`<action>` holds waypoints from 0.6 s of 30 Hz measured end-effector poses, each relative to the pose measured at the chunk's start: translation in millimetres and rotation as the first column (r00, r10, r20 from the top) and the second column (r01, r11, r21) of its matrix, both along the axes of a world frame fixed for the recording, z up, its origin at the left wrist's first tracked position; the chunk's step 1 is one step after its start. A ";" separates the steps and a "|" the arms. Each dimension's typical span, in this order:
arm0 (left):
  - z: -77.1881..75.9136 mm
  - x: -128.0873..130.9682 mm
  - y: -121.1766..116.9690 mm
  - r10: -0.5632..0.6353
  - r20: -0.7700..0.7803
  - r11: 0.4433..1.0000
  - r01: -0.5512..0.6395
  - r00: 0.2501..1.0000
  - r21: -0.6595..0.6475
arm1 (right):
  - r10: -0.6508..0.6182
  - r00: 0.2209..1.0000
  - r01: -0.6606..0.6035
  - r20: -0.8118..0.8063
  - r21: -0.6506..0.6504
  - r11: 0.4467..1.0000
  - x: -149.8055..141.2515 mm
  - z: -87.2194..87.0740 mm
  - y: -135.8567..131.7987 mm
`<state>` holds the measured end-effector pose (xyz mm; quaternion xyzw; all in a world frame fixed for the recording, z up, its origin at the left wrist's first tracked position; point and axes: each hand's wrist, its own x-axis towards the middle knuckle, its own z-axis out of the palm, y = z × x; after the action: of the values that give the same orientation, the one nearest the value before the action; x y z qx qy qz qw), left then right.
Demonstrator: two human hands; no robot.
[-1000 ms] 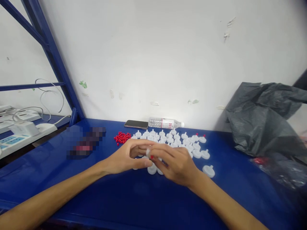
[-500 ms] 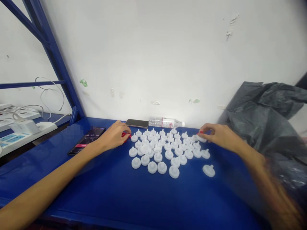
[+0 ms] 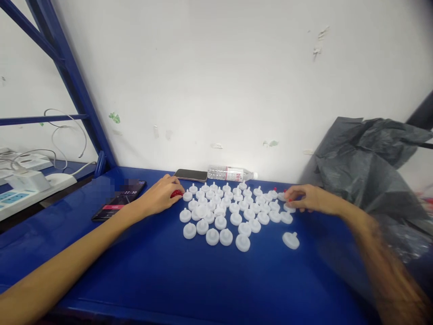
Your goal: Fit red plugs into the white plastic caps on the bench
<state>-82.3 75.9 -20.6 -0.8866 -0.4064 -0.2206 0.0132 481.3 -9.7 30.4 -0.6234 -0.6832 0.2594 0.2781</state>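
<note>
Several white round caps (image 3: 223, 212) with small stems lie in a cluster on the blue table (image 3: 169, 275). My left hand (image 3: 158, 197) rests at the cluster's left edge, fingers curled down onto a small pile of red beads (image 3: 176, 194), which it mostly covers. My right hand (image 3: 309, 199) is at the cluster's right edge, its fingers pinched together on a white cap (image 3: 289, 208) that sits on the table. One cap (image 3: 291, 240) lies alone, nearer to me than the right hand.
A phone showing a timer (image 3: 119, 205) lies left of my left hand. Against the wall lie a second phone (image 3: 191, 175) and a plastic water bottle (image 3: 232, 174). A crumpled grey bag (image 3: 368, 167) fills the right side. Power strips (image 3: 20, 189) and blue shelf struts (image 3: 72, 85) stand at the left.
A second ago both hands worked together over the caps. They have parted: the left went to the red beads, the right to the cluster's right edge, then drew slightly nearer.
</note>
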 end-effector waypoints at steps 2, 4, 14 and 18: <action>-2.9 0.0 2.6 0.001 -0.016 1.000 -0.002 1.000 -0.010 | -0.001 1.000 0.001 -0.007 0.011 1.000 -0.1 5.4 -2.5; -1.1 1.2 1.6 0.010 -0.030 1.000 -0.010 0.999 -0.020 | -0.022 1.000 0.022 -0.022 0.026 0.999 2.1 9.6 -6.0; 29.1 9.9 -17.4 0.094 0.084 0.995 -0.096 0.992 0.017 | 0.264 0.960 -0.277 -0.090 -0.197 0.940 13.8 -10.6 -8.3; 31.7 12.5 -23.0 0.061 0.184 0.997 -0.069 0.981 0.036 | 0.097 0.992 -0.102 -0.077 -0.054 0.993 -0.5 15.8 -18.5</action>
<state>-69.7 52.9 11.1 -0.8484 -0.4298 -0.3090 0.0018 480.8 -28.2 46.2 -0.5863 -0.6949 0.3154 0.2719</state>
